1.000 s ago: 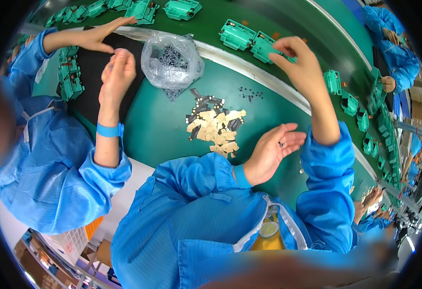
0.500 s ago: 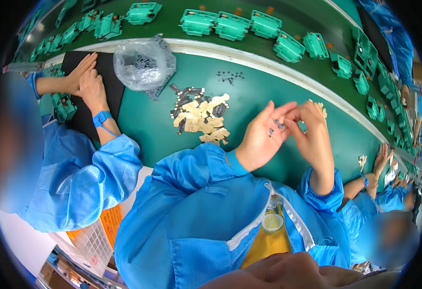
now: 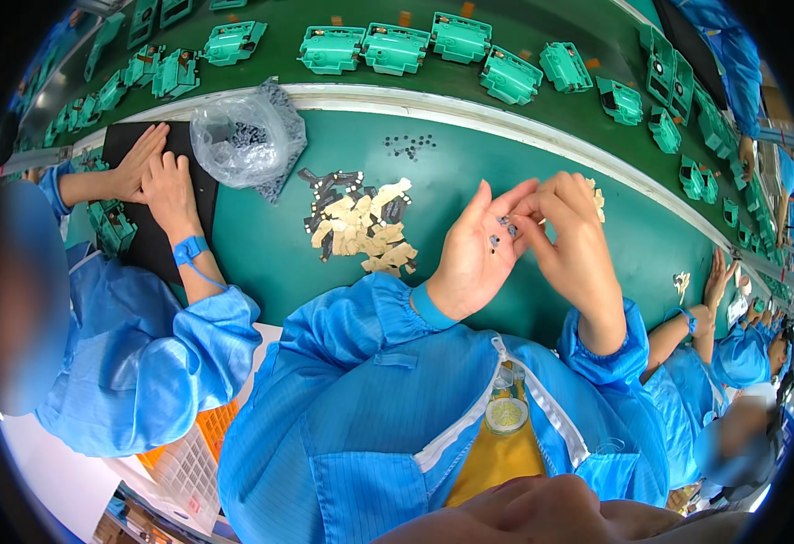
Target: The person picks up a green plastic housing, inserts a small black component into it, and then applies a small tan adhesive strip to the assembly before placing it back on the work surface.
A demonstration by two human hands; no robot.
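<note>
My left hand (image 3: 475,257) is held palm up above the green table (image 3: 270,254), with a few small dark parts (image 3: 497,239) lying in the palm. My right hand (image 3: 571,238) is beside it, thumb and fingertips pinched on one small dark part (image 3: 508,223) over the left palm. To the left of my hands lies a heap of tan and black flat pieces (image 3: 361,225) on the table. Farther back sits a small cluster of dark parts (image 3: 410,145).
A clear plastic bag (image 3: 245,140) with dark parts lies at the back left. A person in blue on my left rests both hands (image 3: 154,172) on a black mat (image 3: 152,245). Green housings (image 3: 395,48) line the conveyor behind. Another person's hand (image 3: 714,276) works at the right.
My right hand came back from the conveyor to my left palm. The view swung, so the heap and bag now sit farther left. The neighbour's hands moved onto the black mat.
</note>
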